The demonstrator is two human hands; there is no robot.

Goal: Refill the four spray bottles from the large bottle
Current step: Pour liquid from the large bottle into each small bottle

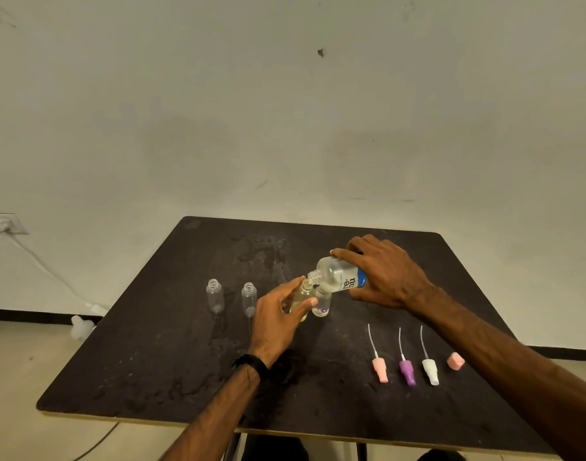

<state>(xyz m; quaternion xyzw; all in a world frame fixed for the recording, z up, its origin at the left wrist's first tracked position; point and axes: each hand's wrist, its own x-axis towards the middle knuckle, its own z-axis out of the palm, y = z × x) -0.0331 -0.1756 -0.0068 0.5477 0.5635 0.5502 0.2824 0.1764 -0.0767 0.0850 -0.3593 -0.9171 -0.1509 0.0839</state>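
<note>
While right hand [384, 277] grips tilted large bottle [338, 276] over small bottle [301, 302] held by left hand [278, 314] above desk [152, 361], narrow necks misaligning could spill liquid.

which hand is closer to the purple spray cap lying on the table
Right. The right hand grips the large bottle beyond the purple spray cap; the left hand is farther off to its left.
</note>
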